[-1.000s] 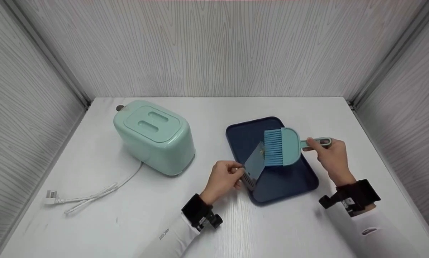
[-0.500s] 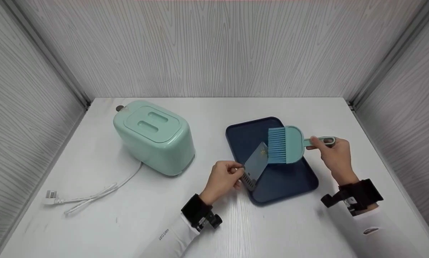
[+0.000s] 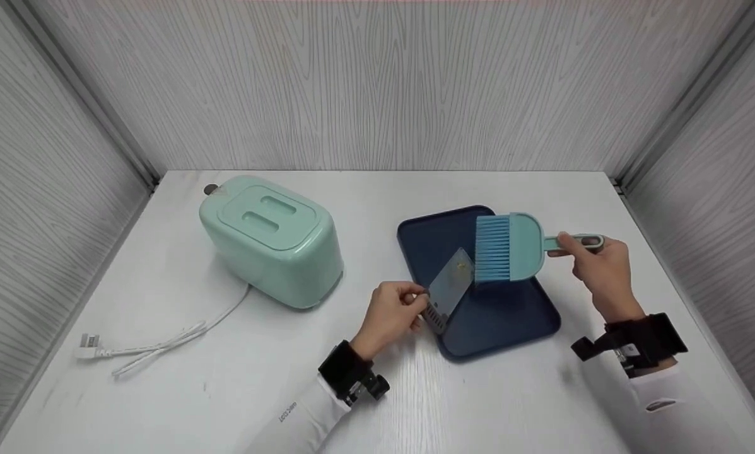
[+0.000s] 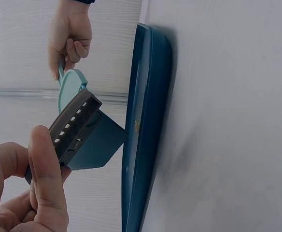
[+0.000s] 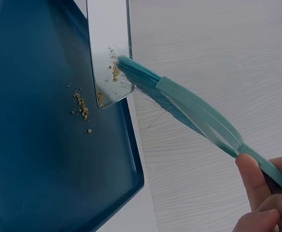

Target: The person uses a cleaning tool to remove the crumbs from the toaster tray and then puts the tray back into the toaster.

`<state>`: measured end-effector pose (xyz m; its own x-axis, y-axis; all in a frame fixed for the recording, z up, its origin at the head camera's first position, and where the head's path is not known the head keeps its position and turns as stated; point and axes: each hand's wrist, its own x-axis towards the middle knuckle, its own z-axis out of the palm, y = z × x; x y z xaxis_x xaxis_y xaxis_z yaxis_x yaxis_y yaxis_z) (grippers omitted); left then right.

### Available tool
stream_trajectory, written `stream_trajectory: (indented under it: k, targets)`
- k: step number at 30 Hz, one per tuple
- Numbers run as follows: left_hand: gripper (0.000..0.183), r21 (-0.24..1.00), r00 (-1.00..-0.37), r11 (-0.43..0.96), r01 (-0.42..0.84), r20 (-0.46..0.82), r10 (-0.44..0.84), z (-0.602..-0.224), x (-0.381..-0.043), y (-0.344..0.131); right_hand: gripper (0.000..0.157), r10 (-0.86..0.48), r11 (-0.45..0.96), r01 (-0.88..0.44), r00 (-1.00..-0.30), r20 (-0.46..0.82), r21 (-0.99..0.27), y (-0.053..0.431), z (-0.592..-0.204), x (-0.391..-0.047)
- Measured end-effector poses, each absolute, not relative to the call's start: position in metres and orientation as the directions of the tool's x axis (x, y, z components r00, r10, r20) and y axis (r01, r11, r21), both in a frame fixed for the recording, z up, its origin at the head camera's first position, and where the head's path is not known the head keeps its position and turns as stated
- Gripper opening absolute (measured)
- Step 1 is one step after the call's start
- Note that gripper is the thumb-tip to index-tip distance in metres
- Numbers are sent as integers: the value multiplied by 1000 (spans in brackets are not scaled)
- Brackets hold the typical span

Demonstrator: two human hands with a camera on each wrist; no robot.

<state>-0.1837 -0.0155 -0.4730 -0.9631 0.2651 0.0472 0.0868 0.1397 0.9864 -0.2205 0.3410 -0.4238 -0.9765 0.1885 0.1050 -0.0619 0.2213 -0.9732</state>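
Observation:
My left hand (image 3: 390, 315) pinches the dark slotted end of a shiny toaster crumb tray (image 3: 451, 287). The crumb tray is tilted above a navy serving tray (image 3: 497, 328). My right hand (image 3: 604, 277) grips the handle of a mint-green brush (image 3: 526, 247). In the right wrist view its blue bristles (image 5: 138, 75) meet the crumb tray's far end, where yellowish crumbs (image 5: 115, 71) cling. More crumbs (image 5: 80, 105) lie on the serving tray below. The left wrist view shows the crumb tray's slotted grip (image 4: 73, 121) between thumb and fingers.
A mint-green toaster (image 3: 270, 233) with two oblong recesses on top stands at the left. Its white cord (image 3: 163, 347) and plug (image 3: 89, 347) lie on the white table (image 3: 194, 410). Wood-grain panels (image 3: 377, 88) enclose the back and sides.
My right hand has shifted right and slightly farther back with the brush, carrying its bristles toward the crumb tray's far edge. My left hand and the crumb tray stay nearly still.

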Motion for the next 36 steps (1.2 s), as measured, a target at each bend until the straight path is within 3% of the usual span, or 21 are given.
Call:
stream_trajectory:
  k: [12,36]
  targets:
    - [22,989,-962,134,63,25,271,-472,-184,-17,38,101,159,-143,-982,160,-977,314,-416,-211]
    - [20,987,-963,148,65,23,270,-475,-185,-15,39,-62,156,-102,-994,93,-982,287,-426,-197]
